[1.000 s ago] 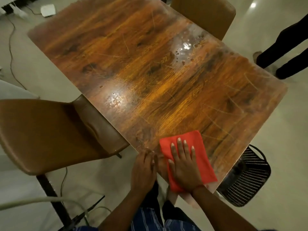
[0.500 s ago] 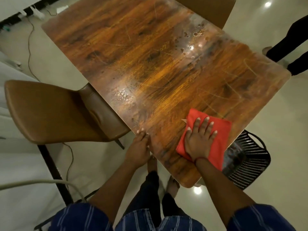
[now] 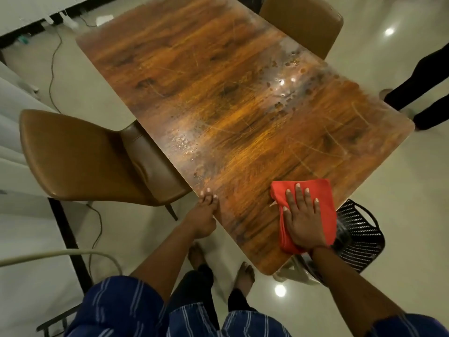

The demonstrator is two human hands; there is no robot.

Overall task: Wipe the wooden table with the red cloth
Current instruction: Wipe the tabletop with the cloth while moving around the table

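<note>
Glossy scratched wooden table point(image 3: 218, 98), soft red cloth point(image 3: 323, 203), leathery chair point(image 3: 80, 159).

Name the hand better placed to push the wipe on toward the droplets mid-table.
Right, probably. The right hand lies flat on the red cloth on the wooden table; the left hand only rests at the table's edge, apart from the cloth. Droplets lie farther up.

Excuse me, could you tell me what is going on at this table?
A person is wiping the wooden table with a red cloth. The right hand presses flat on the cloth near the table's near right corner, while the left hand rests its fingertips on the table's left edge. Wet droplets show farther up the tabletop, not yet wiped. A black basket sits on the floor beside that corner.
</note>
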